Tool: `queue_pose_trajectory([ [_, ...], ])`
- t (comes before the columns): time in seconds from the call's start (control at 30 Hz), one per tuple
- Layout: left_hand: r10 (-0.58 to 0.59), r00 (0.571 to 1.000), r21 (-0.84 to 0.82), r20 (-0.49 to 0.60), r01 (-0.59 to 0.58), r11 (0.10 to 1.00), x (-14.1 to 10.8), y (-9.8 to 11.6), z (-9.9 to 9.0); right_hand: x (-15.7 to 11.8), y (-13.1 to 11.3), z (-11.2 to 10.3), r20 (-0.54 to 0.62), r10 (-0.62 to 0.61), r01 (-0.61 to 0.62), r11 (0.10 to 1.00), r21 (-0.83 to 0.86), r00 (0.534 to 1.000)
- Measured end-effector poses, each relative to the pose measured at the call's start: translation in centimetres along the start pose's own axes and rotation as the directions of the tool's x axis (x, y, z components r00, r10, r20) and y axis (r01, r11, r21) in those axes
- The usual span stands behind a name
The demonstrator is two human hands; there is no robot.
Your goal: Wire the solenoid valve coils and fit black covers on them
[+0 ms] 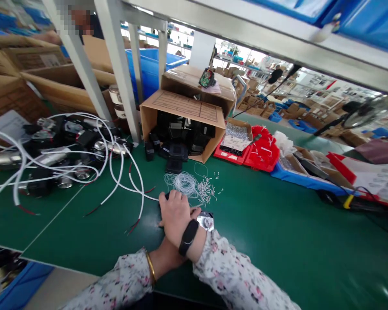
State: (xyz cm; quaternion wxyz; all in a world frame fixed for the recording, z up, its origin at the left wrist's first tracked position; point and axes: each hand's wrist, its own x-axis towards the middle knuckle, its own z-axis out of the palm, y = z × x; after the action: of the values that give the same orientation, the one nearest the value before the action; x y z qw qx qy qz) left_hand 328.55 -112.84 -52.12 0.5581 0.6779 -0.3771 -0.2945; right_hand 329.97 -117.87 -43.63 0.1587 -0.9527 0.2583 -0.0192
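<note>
My right hand (175, 215), with a black wristband, crosses over my left wrist. Its fingers are bent together over a small black part (167, 196), where a white cable (150, 197) ends. Beneath it is my left hand (170, 250), with a gold bangle at the wrist; most of its fingers are hidden, though some fingertips show to the right. A shiny silver piece (206, 220) lies beside those fingertips. Just beyond my hands are a coil of thin clear line (183, 184) and a loose pile of small white pins (206, 190).
Lamp-like units (64, 181) with white cables crowd the left. An open carton (184, 105) of black parts stands behind. Red trays (234, 156) and a blue tray (307, 181) line the back right. Metal shelf posts (119, 64) rise at the back left; a person is beyond.
</note>
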Motion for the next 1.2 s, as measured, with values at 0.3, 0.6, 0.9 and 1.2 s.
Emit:
queue_pose_trajectory([
  [0.3, 0.151, 0.969, 0.180, 0.195, -0.187, 0.966, -0.3, -1.5, -0.1, 1.6, -0.9, 1.2, -0.061, -0.029, 0.029, 1.000, 0.006, 0.998],
  [0.6, 0.042, 0.994, 0.022, 0.105, -0.045, 0.999, 0.0, 1.0, -1.7, -4.2, 10.4, -9.2, -0.374, 0.231, -0.170, 0.967, 0.190, 0.898],
  [0.9, -0.060, 0.990, -0.104, 0.124, 0.074, 0.992, 0.7, 1.7, -1.6, -14.1, 19.8, -0.9, 0.064, 0.485, -0.483, 0.874, -0.046, 0.872],
  [1.2, -0.057, 0.984, -0.160, 0.171, 0.085, 0.984, 0.8, 2.0, -1.7, -12.6, 17.5, -4.2, 0.082, 0.190, -0.204, 0.948, 0.245, 0.978],
])
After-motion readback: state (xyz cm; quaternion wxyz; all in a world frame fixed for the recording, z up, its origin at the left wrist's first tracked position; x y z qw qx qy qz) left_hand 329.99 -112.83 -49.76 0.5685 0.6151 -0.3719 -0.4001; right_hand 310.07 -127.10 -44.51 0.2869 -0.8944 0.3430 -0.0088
